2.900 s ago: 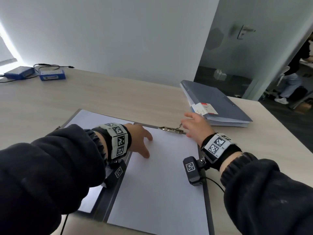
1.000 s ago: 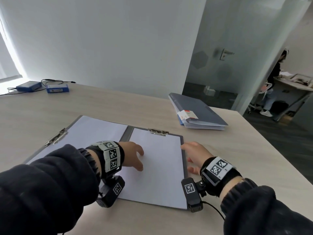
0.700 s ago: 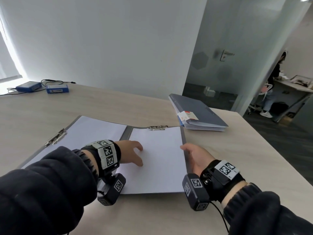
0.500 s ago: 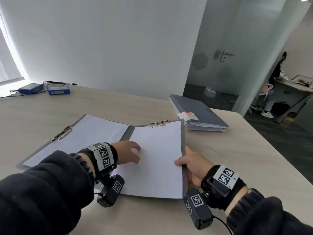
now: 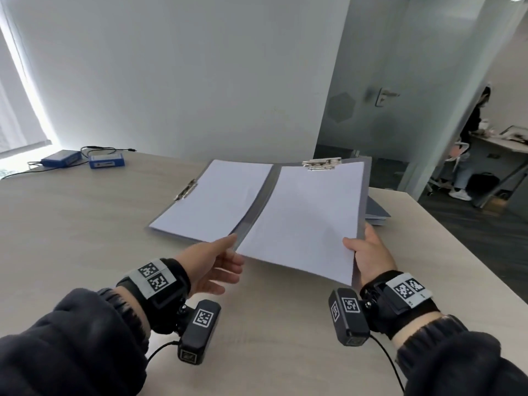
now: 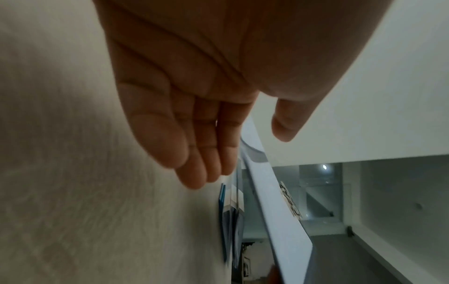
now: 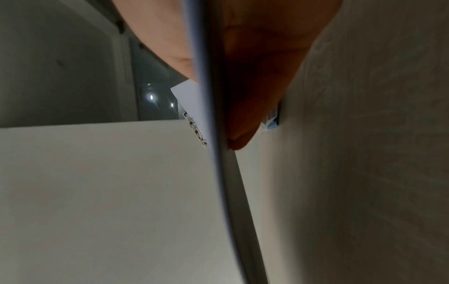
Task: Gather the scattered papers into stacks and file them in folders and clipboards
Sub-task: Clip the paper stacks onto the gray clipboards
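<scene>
**Closing the folder from the right**

Lifting the right half of the folder (image 5: 364, 190) is what I'm doing now, and the hinge is what matters: the spine is running away from me, from near my left hand (image 5: 211, 261) up toward the far table (image 5: 85, 224) edge, so the raised half has to swing leftward over it. That long axis is lying roughly straight ahead, tilted a little to the right.

My right hand (image 5: 368, 252) is nearer the working edge. It is gripping the folder's outer right rim near the front corner, thumb on top of the paper (image 5: 305, 218), fingers curled underneath; the right wrist view is showing the board edge-on with fingers behind it. This half is tilting up off the table, clip (image 5: 321, 163) at its far end holding the sheets.

My left hand is sitting just beside the near end of the spine, fingers straight and relaxed, holding nothing. Whether the fingertips are touching the raised half's front edge I cannot tell; the left wrist view is showing them just short of it.

The left half is lying flat with its own paper (image 5: 217, 198) and side clip (image 5: 185, 190). I judge the right hand should carry the swing, the left only guiding, or loose sheets could bow and slip. A second folder (image 5: 377, 211) is lying behind, partly hidden.
</scene>
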The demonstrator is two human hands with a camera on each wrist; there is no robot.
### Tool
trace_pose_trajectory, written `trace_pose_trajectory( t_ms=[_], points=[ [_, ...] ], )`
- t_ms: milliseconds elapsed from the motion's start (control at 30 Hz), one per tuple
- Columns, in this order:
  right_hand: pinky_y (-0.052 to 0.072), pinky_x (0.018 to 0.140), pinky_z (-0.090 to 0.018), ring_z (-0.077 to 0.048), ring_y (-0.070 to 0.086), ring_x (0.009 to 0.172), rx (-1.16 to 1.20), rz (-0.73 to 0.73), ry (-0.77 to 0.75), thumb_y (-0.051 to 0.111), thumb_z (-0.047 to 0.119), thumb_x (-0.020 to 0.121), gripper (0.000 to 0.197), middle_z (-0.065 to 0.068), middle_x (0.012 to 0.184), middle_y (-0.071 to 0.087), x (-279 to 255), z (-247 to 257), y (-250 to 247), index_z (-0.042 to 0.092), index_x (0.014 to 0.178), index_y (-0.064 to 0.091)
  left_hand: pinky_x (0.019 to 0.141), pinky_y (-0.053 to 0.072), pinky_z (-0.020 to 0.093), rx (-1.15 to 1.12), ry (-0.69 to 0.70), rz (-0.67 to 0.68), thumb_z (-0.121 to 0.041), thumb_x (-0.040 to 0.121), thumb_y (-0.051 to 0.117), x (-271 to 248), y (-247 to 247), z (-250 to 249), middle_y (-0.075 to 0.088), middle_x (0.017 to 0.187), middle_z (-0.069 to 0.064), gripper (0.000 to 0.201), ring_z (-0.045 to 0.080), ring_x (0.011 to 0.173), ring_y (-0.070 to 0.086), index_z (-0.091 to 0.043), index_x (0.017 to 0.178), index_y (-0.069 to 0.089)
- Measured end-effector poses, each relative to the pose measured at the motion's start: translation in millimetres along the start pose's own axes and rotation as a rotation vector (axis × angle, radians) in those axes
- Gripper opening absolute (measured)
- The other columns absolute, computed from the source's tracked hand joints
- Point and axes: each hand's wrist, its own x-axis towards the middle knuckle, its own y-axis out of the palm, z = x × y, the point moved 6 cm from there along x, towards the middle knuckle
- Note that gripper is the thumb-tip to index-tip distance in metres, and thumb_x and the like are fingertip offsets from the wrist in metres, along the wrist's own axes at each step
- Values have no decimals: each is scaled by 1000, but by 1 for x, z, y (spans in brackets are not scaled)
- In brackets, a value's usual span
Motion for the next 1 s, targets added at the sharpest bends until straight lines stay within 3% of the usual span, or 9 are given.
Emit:
trace_pose_trajectory(
  t_ms=[133, 233, 367, 467, 567, 667, 767, 867, 1000],
  points=[
    [57, 81, -46, -33, 68, 99, 66, -22, 16, 53, 0, 95, 49, -6, 113, 70, 5, 3, -16, 37, 126, 53, 62, 57, 35, -227, -39, 2, -72, 84, 52, 11, -1, 5, 74, 110, 10, 63, 29, 91, 73, -17, 115, 61],
    [56, 78, -44, -33, 68, 100, 47, 13, 41, 53, 2, 95, 51, -5, 115, 70, 4, -4, -21, 35, 133, 54, 64, 60, 43, -457, 83, -143, -43, 91, 66, 20, -10, -10, 67, 117, 10, 38, 36, 91, 73, -19, 118, 55],
    [56, 87, -50, -35, 69, 100, 24, 20, 42, 53, 1, 95, 47, -5, 112, 73, 2, -11, -27, 30, 131, 57, 54, 59, 41, -414, 218, -252, -4, 95, 57, 23, -4, -29, 63, 91, 17, 7, 31, 66, 71, -1, 102, 56],
    [55, 87, -46, -34, 69, 100, 72, 32, 55, 52, 1, 97, 41, -6, 110, 73, 3, -12, -26, 29, 125, 60, 57, 61, 43, -254, 309, -245, 3, 96, 49, 20, 9, -45, 62, 98, 13, 23, 31, 65, 62, -11, 114, 54],
    [54, 90, -53, -34, 68, 102, 179, 59, 60, 50, 0, 98, 44, -7, 112, 73, 5, -4, -17, 30, 127, 61, 75, 60, 45, -78, 371, -191, 0, 97, 49, 17, 25, -57, 60, 93, 3, 28, 21, 67, 55, -19, 117, 58],
    [52, 93, -62, -35, 68, 106, 236, 98, 40, 48, 1, 98, 48, -5, 115, 73, 10, 7, -9, 38, 127, 61, 87, 57, 41, 48, 440, -54, -22, 99, 55, 14, 41, -67, 67, 110, -10, 34, 13, 92, 65, -43, 126, 56],
    [53, 89, -65, -37, 68, 109, 311, 188, 23, 45, 2, 99, 52, -4, 121, 72, 12, 18, -1, 43, 127, 61, 81, 54, 29, 257, 433, 29, -53, 69, 70, 21, 47, -69, 55, 132, -21, 70, 5, 106, 62, -61, 133, 41],
    [62, 71, -44, -35, 72, 100, 384, 208, 73, 44, 17, 105, 28, -12, 110, 75, 10, 25, 3, 28, 117, 67, 81, 50, 26, 347, 375, 125, -38, 52, 78, 33, 53, -60, 40, 150, -13, 96, 2, 100, 63, -55, 140, 42],
    [60, 61, -36, -28, 74, 81, 339, 225, 75, 39, 31, 108, 29, -16, 105, 74, 17, 23, -11, 24, 102, 67, 69, 45, 30, -137, 224, 114, -16, 52, 66, 52, 53, -54, 62, 132, 0, 85, 19, 87, 60, -31, 134, 51]
  ],
)
